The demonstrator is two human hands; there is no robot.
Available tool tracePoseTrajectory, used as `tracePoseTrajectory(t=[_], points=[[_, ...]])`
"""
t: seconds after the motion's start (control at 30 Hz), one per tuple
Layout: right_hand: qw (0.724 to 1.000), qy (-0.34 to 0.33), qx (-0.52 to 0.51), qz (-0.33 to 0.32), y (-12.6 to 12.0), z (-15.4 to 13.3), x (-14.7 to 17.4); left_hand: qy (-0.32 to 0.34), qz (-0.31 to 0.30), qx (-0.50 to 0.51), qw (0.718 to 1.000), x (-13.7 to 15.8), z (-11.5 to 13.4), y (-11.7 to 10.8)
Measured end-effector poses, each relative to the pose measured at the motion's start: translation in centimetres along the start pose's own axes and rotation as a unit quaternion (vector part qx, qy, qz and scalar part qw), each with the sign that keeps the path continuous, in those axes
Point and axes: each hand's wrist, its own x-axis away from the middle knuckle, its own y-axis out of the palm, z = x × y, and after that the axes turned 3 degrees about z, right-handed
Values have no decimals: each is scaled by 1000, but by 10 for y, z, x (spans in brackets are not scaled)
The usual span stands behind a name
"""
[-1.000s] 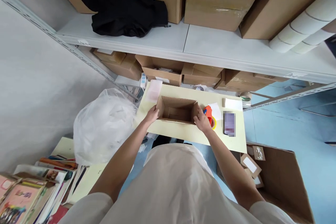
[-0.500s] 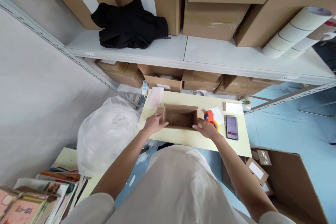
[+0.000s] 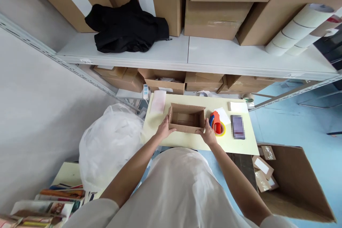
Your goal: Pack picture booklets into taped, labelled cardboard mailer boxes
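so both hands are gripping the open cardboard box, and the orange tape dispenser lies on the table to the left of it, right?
Not quite: the head view shows the orange tape dispenser to the right of the open cardboard box, not the left. It does lie on the table, and the left hand and right hand are gripping the box.

Matt cardboard box [image 3: 186, 128], smooth plastic tape dispenser [image 3: 216, 119], smooth tabletop [image 3: 229, 145]
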Motion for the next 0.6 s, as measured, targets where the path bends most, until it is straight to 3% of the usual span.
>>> tracePoseTrajectory(t=[0.17,0.3,0.47,0.6], points=[[999,-5,7,48,9,-4,4,-21,17,84,996,-7,-7,-12],[998,-4,30,55,8,-11,7,-73,106,98,987,-19,-30,-35],[996,16,77,47,4,-19,9,-192,151,49,969,-74,-69,-59],[994,20,102,45,4,-22,13,-262,141,-1,955,-122,-90,-50]])
